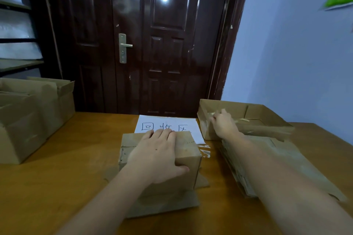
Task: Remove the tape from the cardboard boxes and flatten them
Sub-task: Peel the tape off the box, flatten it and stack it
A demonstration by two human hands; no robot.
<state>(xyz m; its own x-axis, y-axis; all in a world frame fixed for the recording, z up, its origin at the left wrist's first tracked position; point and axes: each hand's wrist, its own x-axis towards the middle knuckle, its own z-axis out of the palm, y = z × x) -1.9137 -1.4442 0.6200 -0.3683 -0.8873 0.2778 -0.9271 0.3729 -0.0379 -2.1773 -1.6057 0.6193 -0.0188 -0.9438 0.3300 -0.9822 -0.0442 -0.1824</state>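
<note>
Left hand (159, 153) lies flat on the small box (188, 153) mid-worktop (57, 183), fingers straight, thumb over its right edge. Right of that box, right hand (222, 124) pinches tape (212, 114) at the open box (267, 118) rim.

dark wooden door (152, 44), handwritten paper sign (168, 126), wooden table (57, 187), shelving (17, 38)

On a wooden table (57, 187), the left hand (158, 154) presses flat on a small cardboard box (191, 155). The right hand (222, 123) pinches tape (241, 120) at an open box (267, 118) beside flattened cardboard (298, 164).
</note>
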